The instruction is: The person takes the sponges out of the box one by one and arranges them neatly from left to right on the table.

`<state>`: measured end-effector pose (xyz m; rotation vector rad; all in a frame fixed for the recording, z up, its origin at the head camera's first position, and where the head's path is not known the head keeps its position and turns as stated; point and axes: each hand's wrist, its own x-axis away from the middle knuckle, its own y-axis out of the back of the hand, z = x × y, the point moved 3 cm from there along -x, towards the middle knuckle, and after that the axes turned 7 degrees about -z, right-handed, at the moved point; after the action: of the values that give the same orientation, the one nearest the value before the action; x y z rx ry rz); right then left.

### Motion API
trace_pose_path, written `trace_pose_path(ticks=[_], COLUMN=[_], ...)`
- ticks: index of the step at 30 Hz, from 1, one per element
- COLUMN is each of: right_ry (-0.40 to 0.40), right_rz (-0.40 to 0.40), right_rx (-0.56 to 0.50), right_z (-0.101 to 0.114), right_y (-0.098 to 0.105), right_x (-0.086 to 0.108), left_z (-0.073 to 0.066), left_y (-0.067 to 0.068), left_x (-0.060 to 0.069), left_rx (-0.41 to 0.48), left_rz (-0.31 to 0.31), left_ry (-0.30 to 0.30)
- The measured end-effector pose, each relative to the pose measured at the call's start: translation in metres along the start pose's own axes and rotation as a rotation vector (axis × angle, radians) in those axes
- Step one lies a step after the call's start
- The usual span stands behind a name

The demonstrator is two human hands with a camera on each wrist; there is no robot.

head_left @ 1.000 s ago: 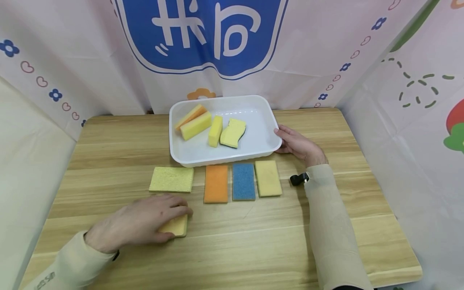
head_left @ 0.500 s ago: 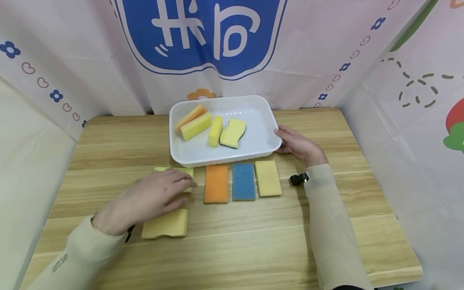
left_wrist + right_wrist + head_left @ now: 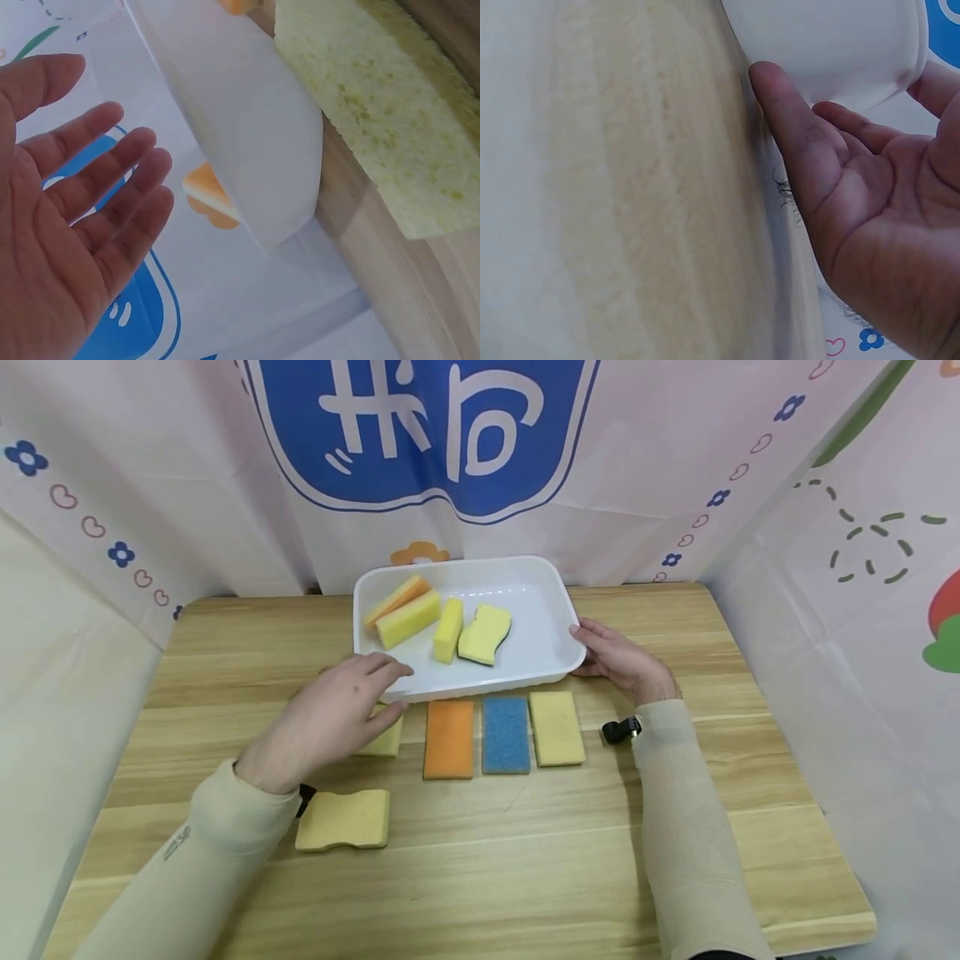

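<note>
My left hand hovers over the front left corner of the white tray, fingers spread and holding nothing; in the left wrist view the palm faces the tray wall. Beneath it, a light yellow-green sponge is partly hidden. At the tray's right end my right hand grips the rim, thumb on top; in the right wrist view its fingers curl around the tray's end. Inside the tray lie an orange-sided sponge, two yellow blocks and a wavy yellow sponge.
In front of the tray, orange, blue and pale yellow sponges lie in a row on the wooden table. A yellow sponge with a notched edge lies nearer, beside the left sleeve. A printed curtain hangs behind.
My left hand has let go of the notched yellow sponge and moved forward over the yellow-green sponge to the tray's corner. My right hand has stayed at the tray's end.
</note>
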<state>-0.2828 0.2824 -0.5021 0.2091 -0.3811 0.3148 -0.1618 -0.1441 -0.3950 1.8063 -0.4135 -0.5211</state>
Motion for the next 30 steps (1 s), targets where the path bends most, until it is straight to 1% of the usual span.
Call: trace_pose_path(ticks=[5,10,13,16,20,24,28,30], right_ry=[-0.006,-0.006,-0.003,0.002,0.011,0.013,0.01,0.01], right_rz=[-0.008,-0.01,-0.002,0.007,0.011,0.01,0.01,0.009], right_rx=[0.005,0.0,-0.003,-0.009,-0.014,-0.009,-0.003,-0.003], right_z=[0.0,-0.001,0.0,0.0,0.0,0.001,0.0,0.0], right_y=[0.001,0.002,0.001,0.0,0.0,0.001,0.002,0.002], right_x=[0.0,-0.001,0.0,0.0,0.0,0.0,0.0,-0.001], left_z=[0.002,0.005,0.007,0.009,0.018,0.031,0.044,0.051], left_y=[-0.004,-0.01,-0.014,-0.017,-0.019,-0.02,-0.018,-0.018], left_x=[-0.019,-0.04,-0.051,-0.06,-0.071,-0.08,-0.087,-0.091], left_rx=[0.028,0.062,0.06,0.054,0.041,0.028,0.04,0.059], left_rz=[0.036,0.084,0.099,0.08,0.025,-0.011,-0.018,-0.008], left_ry=[0.035,0.091,0.114,0.113,0.116,0.153,0.199,0.222])
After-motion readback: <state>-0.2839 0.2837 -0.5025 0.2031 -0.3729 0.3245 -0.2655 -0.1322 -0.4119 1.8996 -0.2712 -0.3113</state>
